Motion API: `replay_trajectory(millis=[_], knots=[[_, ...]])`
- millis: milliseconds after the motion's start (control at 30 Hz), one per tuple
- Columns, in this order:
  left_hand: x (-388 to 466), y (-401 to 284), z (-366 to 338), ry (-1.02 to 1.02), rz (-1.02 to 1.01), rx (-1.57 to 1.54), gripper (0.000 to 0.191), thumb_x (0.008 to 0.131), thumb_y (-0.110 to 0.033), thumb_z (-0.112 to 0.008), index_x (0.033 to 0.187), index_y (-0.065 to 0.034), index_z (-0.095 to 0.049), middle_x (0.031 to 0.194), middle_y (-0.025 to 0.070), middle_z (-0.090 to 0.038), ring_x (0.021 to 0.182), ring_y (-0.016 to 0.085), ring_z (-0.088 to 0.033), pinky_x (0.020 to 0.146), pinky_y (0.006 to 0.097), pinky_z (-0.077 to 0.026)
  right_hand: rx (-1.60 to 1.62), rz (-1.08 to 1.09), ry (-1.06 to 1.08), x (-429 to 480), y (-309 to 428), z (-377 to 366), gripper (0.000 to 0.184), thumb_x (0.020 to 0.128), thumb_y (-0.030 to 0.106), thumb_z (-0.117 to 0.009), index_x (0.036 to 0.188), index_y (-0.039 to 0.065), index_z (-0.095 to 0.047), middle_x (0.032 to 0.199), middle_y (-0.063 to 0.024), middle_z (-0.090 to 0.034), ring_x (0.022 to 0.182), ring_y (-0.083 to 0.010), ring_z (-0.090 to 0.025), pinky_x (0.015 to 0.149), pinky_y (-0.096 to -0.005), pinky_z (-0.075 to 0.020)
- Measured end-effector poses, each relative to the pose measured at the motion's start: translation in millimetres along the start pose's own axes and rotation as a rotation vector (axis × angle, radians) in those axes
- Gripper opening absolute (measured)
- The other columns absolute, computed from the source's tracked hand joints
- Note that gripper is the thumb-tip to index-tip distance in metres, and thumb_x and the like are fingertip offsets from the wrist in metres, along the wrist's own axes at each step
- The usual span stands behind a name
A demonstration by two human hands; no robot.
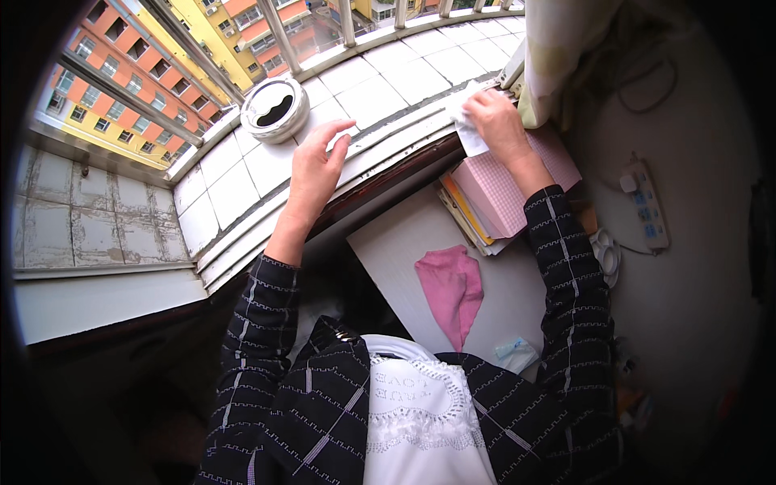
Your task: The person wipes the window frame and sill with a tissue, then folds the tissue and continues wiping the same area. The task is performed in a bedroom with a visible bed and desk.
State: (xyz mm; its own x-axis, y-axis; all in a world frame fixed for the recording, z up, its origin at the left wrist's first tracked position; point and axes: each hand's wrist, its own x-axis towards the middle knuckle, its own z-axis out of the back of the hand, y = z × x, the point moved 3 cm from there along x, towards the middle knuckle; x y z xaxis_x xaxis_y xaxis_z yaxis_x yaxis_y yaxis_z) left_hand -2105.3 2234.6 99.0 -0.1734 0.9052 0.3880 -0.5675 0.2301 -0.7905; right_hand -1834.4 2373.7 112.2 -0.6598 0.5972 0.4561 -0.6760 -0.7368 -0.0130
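Note:
In my right hand (494, 124) is a crumpled white tissue or wipe (468, 128), pressed near the right end of the white window track (388, 140). My left hand (319, 167) hovers over the track and sill with its thumb and fingers apart, holding nothing. Up and left of that hand, a round ashtray-like container with a dark wavy opening (276, 110) stands on the white tiled sill (376, 85). Below, a pink cloth (451, 291) lies crumpled on a light grey tabletop (388, 242).
A pink checked box (488, 188) and a stack of papers and folders (464, 212) stand under my right forearm. A curtain (548, 54) hangs at the right. Metal railings (279, 36) border the sill. Farther right are a power strip (647, 206) and a light-blue packet (516, 354).

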Motion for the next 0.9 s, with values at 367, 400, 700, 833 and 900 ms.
replay_trajectory(millis=[367,400,700,833,900], knots=[[-1,12,0,0.005,0.019,0.021,0.025,0.096,-0.011,-0.061,0.118,-0.0034,-0.068,0.113,0.0127,-0.071,0.108,0.02,-0.065,0.096,0.0296,-0.047,0.195,0.123,0.03,-11,29,-16,0.015,0.087,0.018,-0.067,0.087,0.004,-0.063,0.088,-0.0108,-0.064,0.088,-0.0295,-0.06,0.08,-0.0397,-0.0483],[0,11,-2,0.013,0.01,0.022,0.024,0.095,-0.011,-0.061,0.118,-0.0033,-0.068,0.113,0.0128,-0.071,0.108,0.021,-0.065,0.096,0.0296,-0.047,0.207,0.14,0.005,-10,33,-16,0.016,0.087,0.017,-0.067,0.083,0.003,-0.062,0.084,-0.0115,-0.063,0.084,-0.0304,-0.06,0.077,-0.0402,-0.0487],[20,2,-29,0.021,-0.034,0.02,0.025,0.095,-0.014,-0.061,0.118,-0.0064,-0.068,0.109,0.0134,-0.071,0.102,0.022,-0.066,0.093,0.0304,-0.047,0.245,0.043,-0.115,-9,66,-26,0.016,0.086,0.018,-0.068,0.079,0.005,-0.064,0.081,-0.0086,-0.063,0.08,-0.0271,-0.062,0.072,-0.0381,-0.0508],[26,1,-34,0.016,-0.013,0.018,0.024,0.093,-0.014,-0.062,0.115,-0.0092,-0.069,0.11,0.0152,-0.069,0.104,0.03,-0.065,0.088,0.0357,-0.05,0.317,-0.021,-0.158,-9,93,-26,0.013,0.087,0.018,-0.068,0.083,0.006,-0.065,0.081,-0.0078,-0.063,0.078,-0.0271,-0.062,0.069,-0.0377,-0.0517],[28,2,-30,0.011,0.005,-0.005,0.023,0.093,-0.013,-0.062,0.115,-0.0089,-0.069,0.11,0.015,-0.069,0.103,0.03,-0.065,0.088,0.0356,-0.05,0.293,0.04,-0.271,-7,113,-22,0.013,0.087,0.018,-0.068,0.082,0.007,-0.064,0.082,-0.0064,-0.063,0.078,-0.026,-0.062,0.069,-0.0367,-0.0515]])
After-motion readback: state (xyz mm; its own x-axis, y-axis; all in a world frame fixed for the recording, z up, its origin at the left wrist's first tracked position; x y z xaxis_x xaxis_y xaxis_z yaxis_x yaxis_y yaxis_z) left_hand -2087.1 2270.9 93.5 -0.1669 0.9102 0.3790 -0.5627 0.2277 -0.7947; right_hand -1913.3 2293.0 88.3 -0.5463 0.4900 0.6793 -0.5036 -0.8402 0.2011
